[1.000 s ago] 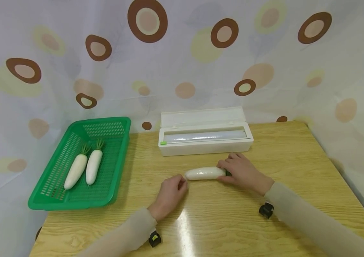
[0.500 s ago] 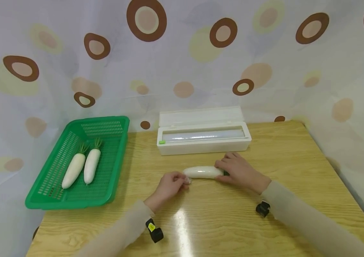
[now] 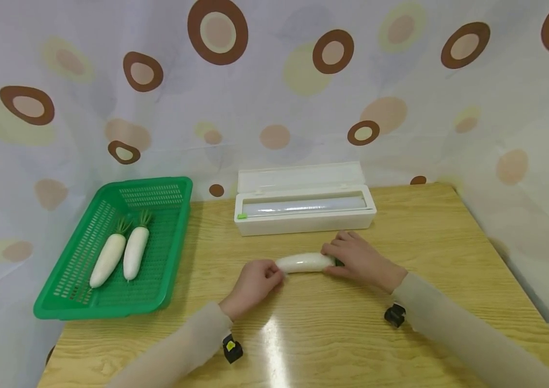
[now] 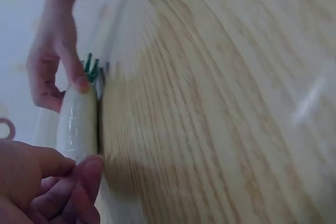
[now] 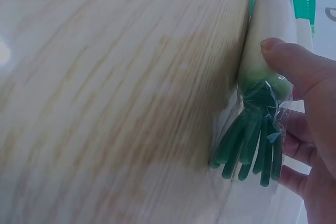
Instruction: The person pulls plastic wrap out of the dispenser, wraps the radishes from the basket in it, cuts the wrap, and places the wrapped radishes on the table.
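Observation:
A white radish (image 3: 305, 262) with green leaf stalks (image 5: 251, 142) lies on its side on the table, wrapped in clear plastic film (image 5: 223, 129). Its leafy end points right, and loose film surrounds the stalks there. My right hand (image 3: 362, 262) grips the radish near that end, the thumb (image 5: 286, 59) lying along its side. At the opposite tip, my left hand (image 3: 254, 285) pinches the gathered film end between thumb and forefinger, as the left wrist view also shows. Those fingers mostly hide the pinched film.
Behind the radish stands a white cling film box (image 3: 305, 222), its lid raised and a film roll (image 3: 303, 206) inside. A green basket (image 3: 177, 258) to the left holds two more radishes (image 3: 108, 260). A patterned curtain (image 3: 274, 97) backs the wooden table (image 3: 332, 334).
A crumpled tuft of film showed at my left fingertips half a second ago; the fingers now cover most of it. My right hand keeps its grip, and the radish has hardly moved.

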